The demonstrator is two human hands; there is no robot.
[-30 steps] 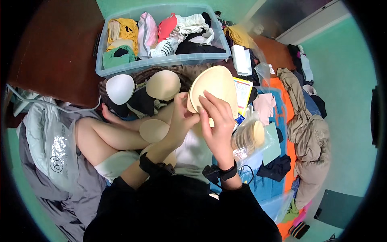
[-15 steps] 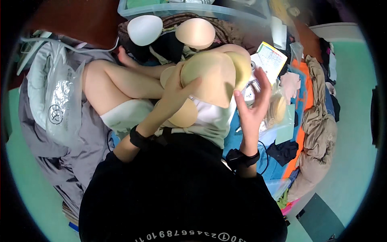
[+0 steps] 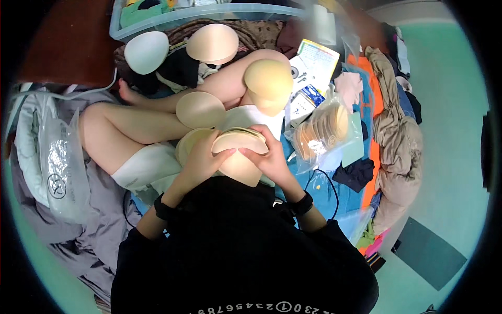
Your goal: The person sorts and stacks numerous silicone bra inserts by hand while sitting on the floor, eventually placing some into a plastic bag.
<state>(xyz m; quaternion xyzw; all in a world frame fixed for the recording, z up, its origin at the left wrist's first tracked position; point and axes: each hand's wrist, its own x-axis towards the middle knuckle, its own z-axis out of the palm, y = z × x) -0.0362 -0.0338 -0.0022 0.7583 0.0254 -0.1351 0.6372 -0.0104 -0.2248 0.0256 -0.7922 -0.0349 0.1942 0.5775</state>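
Close to my body, a small stack of beige bra pads (image 3: pixel 238 165) is held between my two hands. My left hand (image 3: pixel 203 158) grips its left side and my right hand (image 3: pixel 273 161) its right, thumbs meeting on the near face. Behind my left hand, more beige pads (image 3: pixel 187 142) lie partly hidden on my lap. A single beige pad (image 3: pixel 200 110) rests across my leg beyond them. On my other thigh sits a yellowish pad (image 3: pixel 269 78), overlapping another one beneath. Farther off lie a white pad (image 3: pixel 147 52) and a peach pad (image 3: pixel 213 44).
A clear bag of beige pads (image 3: pixel 323 132) lies to the right, near a printed sheet (image 3: pixel 316 60). Beyond my legs stands a clear plastic bin (image 3: pixel 209 15). Crumpled clear packaging (image 3: pixel 65 167) is at left on grey bedding (image 3: pixel 99 235); a beige jacket (image 3: pixel 400 152) lies far right.
Both hands have come in toward my body and together. My right hand, earlier apart and open, now grips the pads with the left. The view has shifted, moving the surroundings leftward.
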